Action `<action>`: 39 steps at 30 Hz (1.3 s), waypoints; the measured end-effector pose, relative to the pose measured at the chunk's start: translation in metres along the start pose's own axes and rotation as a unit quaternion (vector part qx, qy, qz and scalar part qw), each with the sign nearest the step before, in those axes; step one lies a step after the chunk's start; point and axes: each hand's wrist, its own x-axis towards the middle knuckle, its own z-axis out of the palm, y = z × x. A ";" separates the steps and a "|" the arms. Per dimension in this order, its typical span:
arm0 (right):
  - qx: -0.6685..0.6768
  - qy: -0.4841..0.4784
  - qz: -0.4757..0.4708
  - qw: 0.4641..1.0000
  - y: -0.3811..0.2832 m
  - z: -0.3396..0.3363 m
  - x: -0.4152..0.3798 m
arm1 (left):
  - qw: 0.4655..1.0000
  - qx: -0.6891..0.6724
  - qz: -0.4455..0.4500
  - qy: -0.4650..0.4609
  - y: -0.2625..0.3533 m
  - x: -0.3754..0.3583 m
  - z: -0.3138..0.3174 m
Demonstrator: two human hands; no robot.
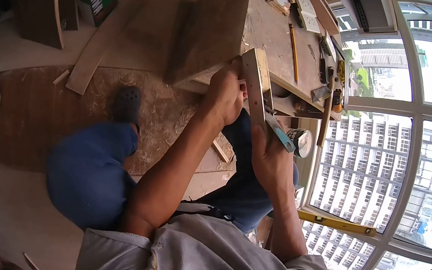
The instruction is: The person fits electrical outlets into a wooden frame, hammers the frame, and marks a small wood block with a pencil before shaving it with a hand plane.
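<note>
A long pale piece (pixel 254 85) with small dark holes along its face stands nearly upright in the picture, at the workbench corner. My left hand (pixel 227 93) is closed at its left side, near the upper part, with the fingertips partly hidden behind it. Lower down, my right hand (pixel 271 152) is wrapped round its bottom end. A tool with a teal part (pixel 280 132) and a grey metal part lies slanted against my right hand; whether the fingers also grip it is unclear.
On the wooden workbench (pixel 275 42) are a pencil (pixel 295 53), a white socket plate (pixel 306 12) and hand tools. A round tin (pixel 302 143) stands beside my right hand. Shavings and a board (pixel 85 65) lie on the floor. A yellow level (pixel 338 223) rests by the window.
</note>
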 end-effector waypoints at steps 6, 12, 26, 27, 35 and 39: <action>-0.107 -0.037 -0.127 0.985 0.013 0.005 0.073 | 0.999 0.025 0.011 -0.027 0.000 -0.003 0.000; -0.027 -0.025 -0.003 0.999 0.002 -0.003 0.006 | 0.992 0.092 0.074 -0.033 -0.004 0.001 0.000; -0.046 -0.029 0.014 0.998 0.005 -0.002 0.001 | 0.998 0.058 0.018 -0.024 -0.005 0.001 -0.001; -0.050 0.005 -0.034 0.998 0.013 0.002 0.001 | 0.999 0.032 -0.006 0.005 -0.003 0.000 0.002; -0.127 -0.081 -0.085 0.985 -0.006 0.003 0.036 | 0.982 0.129 0.135 -0.018 -0.005 -0.010 0.009; -0.053 0.012 -0.046 0.997 0.000 -0.001 -0.001 | 0.967 0.233 0.073 -0.076 -0.010 0.007 -0.021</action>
